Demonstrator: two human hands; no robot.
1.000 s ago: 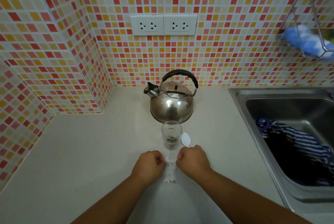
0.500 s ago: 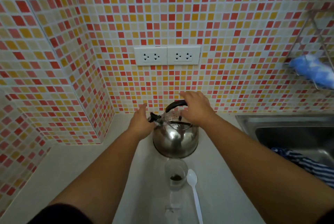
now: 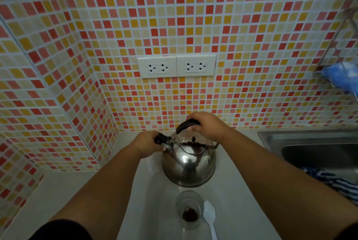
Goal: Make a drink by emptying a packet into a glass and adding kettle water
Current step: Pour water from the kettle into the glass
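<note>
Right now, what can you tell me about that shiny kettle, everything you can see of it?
The kettle is a round, polished metal pot that mirrors the room, standing upright on the pale counter against the tiled wall. It has an arched black handle on top and a short spout with a black cap pointing left. The right hand grips the handle; the left hand is at the spout cap. A glass stands just in front, apart from it.

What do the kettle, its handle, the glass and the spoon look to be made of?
Kettle: polished metal, probably steel, mirror reflections. Handle: matte black, likely plastic. Glass: clear, see-through to dark powder; glass or plastic, unclear. Spoon: white, probably plastic.
</note>
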